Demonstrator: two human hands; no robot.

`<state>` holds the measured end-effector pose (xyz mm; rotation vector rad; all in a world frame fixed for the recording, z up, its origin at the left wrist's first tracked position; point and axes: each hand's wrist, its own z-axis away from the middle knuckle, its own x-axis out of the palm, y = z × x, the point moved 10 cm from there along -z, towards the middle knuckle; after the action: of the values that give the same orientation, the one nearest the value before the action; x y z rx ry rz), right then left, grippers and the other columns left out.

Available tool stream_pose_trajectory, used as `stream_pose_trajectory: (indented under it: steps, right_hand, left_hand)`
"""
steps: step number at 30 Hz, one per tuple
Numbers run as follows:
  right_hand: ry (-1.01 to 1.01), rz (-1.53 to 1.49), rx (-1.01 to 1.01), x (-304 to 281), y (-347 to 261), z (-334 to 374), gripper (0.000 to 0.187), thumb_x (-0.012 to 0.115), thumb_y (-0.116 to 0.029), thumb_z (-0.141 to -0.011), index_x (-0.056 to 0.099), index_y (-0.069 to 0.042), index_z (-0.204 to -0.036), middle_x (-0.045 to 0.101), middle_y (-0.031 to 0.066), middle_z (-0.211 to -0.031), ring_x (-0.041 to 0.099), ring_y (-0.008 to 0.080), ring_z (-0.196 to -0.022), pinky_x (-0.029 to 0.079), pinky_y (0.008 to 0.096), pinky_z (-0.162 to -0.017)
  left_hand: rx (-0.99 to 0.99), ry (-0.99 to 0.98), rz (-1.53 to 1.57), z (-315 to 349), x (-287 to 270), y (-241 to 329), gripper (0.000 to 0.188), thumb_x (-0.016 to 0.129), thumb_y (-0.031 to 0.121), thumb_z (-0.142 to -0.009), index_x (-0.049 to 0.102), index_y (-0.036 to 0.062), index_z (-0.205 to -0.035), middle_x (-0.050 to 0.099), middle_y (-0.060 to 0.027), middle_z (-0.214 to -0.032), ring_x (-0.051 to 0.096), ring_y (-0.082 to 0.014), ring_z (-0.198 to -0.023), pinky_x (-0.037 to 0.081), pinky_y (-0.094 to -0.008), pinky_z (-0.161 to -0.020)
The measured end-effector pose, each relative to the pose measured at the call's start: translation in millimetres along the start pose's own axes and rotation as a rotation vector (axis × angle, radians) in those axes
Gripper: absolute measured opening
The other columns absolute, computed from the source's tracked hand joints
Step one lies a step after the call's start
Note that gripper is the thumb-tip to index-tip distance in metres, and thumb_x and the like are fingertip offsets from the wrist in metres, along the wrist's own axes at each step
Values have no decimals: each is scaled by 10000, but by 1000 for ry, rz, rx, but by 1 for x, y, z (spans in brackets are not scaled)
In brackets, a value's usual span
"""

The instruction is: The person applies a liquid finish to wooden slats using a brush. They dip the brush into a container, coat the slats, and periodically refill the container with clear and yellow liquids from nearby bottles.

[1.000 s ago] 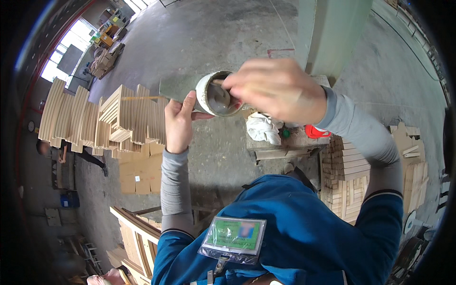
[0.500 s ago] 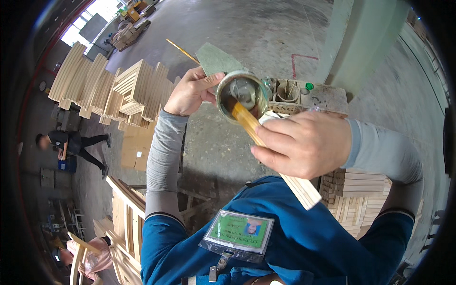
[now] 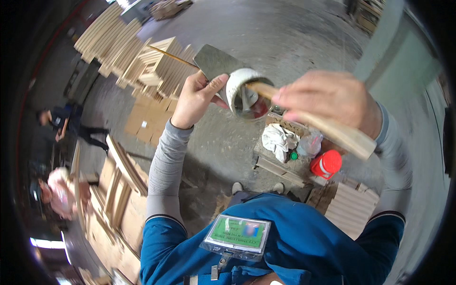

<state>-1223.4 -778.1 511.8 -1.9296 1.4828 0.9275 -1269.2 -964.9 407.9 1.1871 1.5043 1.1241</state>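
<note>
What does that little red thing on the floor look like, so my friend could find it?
Start at the small wooden pallet on the grey concrete floor, below the raised right hand. On its right end stands a red bottle with a white band. It is the only bright red thing there, beside a crumpled white rag and a clear plastic bag.

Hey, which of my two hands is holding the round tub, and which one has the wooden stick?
Your left hand grips the whitish tub, along with a flat scraper. Your right hand holds the wooden stick, its end inside the tub.
</note>
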Motion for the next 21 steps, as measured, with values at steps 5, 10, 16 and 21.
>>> stream_pose_trajectory:
  steps: [5, 10, 16, 21]
  right_hand:
    - [-6, -173, -211, 43, -17, -7, 228, 635, -78, -709, 617, -2, -923, 602, 123, -797, 608, 214, -691, 522, 273, -556]
    - [20, -372, -345, 58, -50, -37, 237, 631, -67, -706, 618, 7, -931, 609, 137, -812, 614, 211, -697, 523, 271, -563]
    - [186, -518, -494, 69, -88, -82, 250, 648, -9, -667, 621, 15, -914, 605, 144, -826, 619, 235, -710, 526, 288, -583]
    - [21, -692, -597, 112, -156, -107, 270, 656, 10, -667, 615, 14, -934, 608, 140, -844, 622, 236, -754, 530, 306, -626]
  left_hand:
    - [36, 320, -41, 62, -49, 2, 238, 524, 167, -879, 542, -26, -1018, 615, -67, -869, 608, -135, -726, 551, -260, -541]
    - [17, 582, -146, 156, -76, 42, 256, 526, 189, -879, 537, -29, -1012, 609, -62, -855, 605, -127, -726, 552, -257, -541]
    - [60, 762, -280, 250, -110, 78, 254, 522, 190, -881, 534, -32, -1002, 611, -69, -853, 605, -120, -704, 546, -246, -530]
    - [80, 896, -365, 342, -134, 98, 241, 523, 172, -879, 532, -33, -1006, 611, -71, -844, 603, -118, -671, 544, -242, -529]
